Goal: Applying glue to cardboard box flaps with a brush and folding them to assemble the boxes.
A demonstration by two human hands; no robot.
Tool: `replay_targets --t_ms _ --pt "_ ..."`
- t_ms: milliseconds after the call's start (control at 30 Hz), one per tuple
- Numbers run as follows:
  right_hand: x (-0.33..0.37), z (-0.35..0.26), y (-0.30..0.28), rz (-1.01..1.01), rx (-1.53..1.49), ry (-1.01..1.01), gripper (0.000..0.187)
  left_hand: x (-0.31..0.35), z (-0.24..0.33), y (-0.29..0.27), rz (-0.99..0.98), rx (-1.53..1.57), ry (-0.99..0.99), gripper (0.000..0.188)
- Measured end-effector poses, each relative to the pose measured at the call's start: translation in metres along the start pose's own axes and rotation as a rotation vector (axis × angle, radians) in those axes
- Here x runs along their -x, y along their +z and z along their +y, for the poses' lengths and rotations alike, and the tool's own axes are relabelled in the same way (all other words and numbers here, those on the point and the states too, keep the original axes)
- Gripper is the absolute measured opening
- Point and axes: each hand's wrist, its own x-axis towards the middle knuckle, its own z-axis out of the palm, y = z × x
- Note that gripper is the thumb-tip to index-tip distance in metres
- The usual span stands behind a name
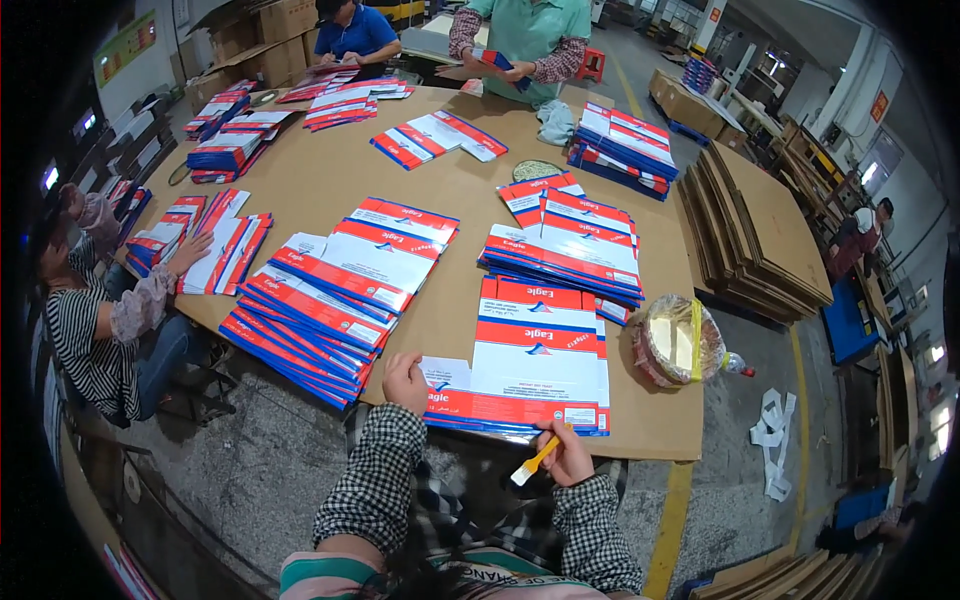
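At the near edge of the table lies a flat printed carton point(540, 362) in red, white and blue, with others partly under it. My left hand point(405, 383) is closed at the left end of this carton, its fingers curled by the edge. In my right hand point(568, 457) is a small brush point(535, 462) with a yellow handle and pale bristles, pointing down and left just off the table edge. My right fingers are also close to the carton's near edge. Beyond it rests a stack of similar cartons point(570, 245), and to the left a fanned pile point(320, 300).
Right of the cartons, a plastic-lined tub point(655, 345) of pale paste stands on the brown table point(450, 290). Cardboard sheets point(755, 230) lean at the right. A person point(100, 310) works at the left, two more at the far side. White strips point(773, 440) lie on the floor.
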Motion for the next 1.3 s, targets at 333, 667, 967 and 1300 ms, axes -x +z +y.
replay_targets --t_ms 333,667,967,1300 --pt "0.009 -0.032 -0.022 -0.028 -0.187 -0.235 0.023 0.003 -0.023 0.008 0.030 0.002 0.005 0.017" --pt "0.057 -0.187 -0.035 0.483 0.145 -1.052 0.026 -0.003 -0.017 0.003 -0.092 0.001 0.042 0.016" --pt "0.031 -0.224 -0.099 0.570 0.024 -0.983 0.011 -0.004 -0.011 -0.006 -0.131 -0.152 -0.016 0.015" --pt "0.038 -0.204 -0.127 0.595 -0.066 -0.919 0.014 -0.003 -0.018 -0.001 -0.037 -0.046 0.084 0.015"
